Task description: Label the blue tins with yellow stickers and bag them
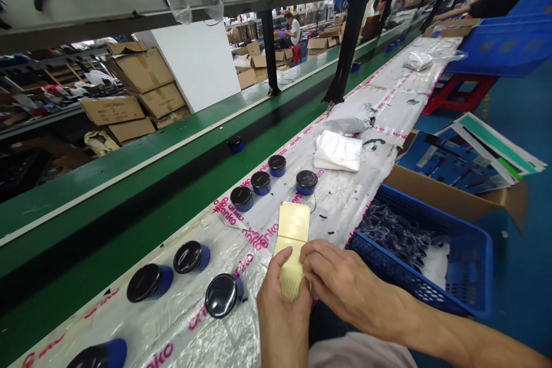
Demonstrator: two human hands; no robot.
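Meanwhile, left hand (281,322) pinched lower end of pale yellow paper strip (294,227), right hand (345,276) grasping its right edge. Strip stood upright above workbench (353,207), light, thin, floppy; safest held by edges. Black-capped blue jars (190,257) sat at nine o'clock, blue plastic crate (420,253) at three.

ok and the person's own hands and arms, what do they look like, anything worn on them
The left hand and right hand are bare, with no gloves, rings or watch visible. The right forearm has no sleeve. Pale cloth shows below the hands, probably clothing.
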